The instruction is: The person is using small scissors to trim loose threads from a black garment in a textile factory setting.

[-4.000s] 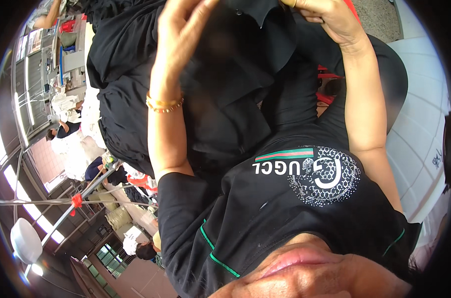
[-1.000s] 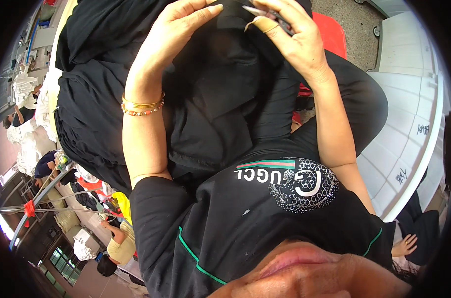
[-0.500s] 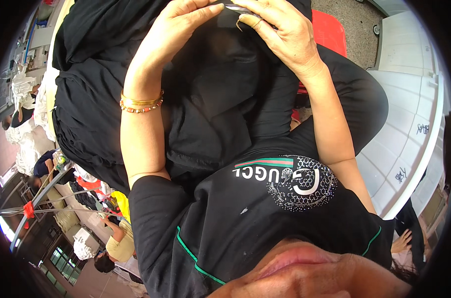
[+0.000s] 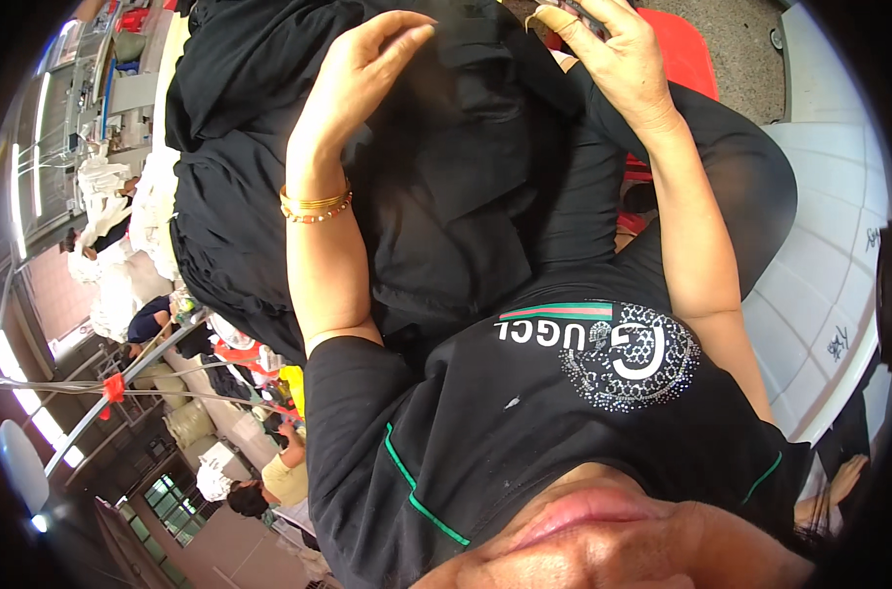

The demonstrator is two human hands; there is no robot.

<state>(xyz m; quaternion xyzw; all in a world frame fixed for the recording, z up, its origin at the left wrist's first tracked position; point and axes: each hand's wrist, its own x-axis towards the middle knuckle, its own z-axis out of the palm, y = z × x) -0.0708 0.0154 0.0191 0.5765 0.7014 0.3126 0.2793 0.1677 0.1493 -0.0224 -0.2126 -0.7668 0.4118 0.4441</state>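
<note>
A large heap of black cloth [image 4: 456,167] lies across my lap and spreads to the left. Over its far part is my left hand [image 4: 363,69], with thumb and fingers drawn together in a pinch; what lies between the tips, if anything, is hidden. My right hand [image 4: 628,74] is up at the top edge, apart from the left one. Its fingers are curled round a small metal tool [image 4: 585,12], mostly cut off by the frame. A tan wrap [image 4: 556,18] covers the thumb, with a loose end sticking out.
A red plastic seat [image 4: 689,49] stands beyond my right knee. White panelled bins [image 4: 829,206] line the right side. To the left are white cloth piles [image 4: 122,285], a metal pole with a red tie [image 4: 114,389] and a co-worker in yellow [image 4: 287,481]. Another person's hand [image 4: 843,479] shows at lower right.
My hands were close together with a silver blade between them. Now they are apart, the right one moved away to the right with the tool. The whole view has shifted a little.
</note>
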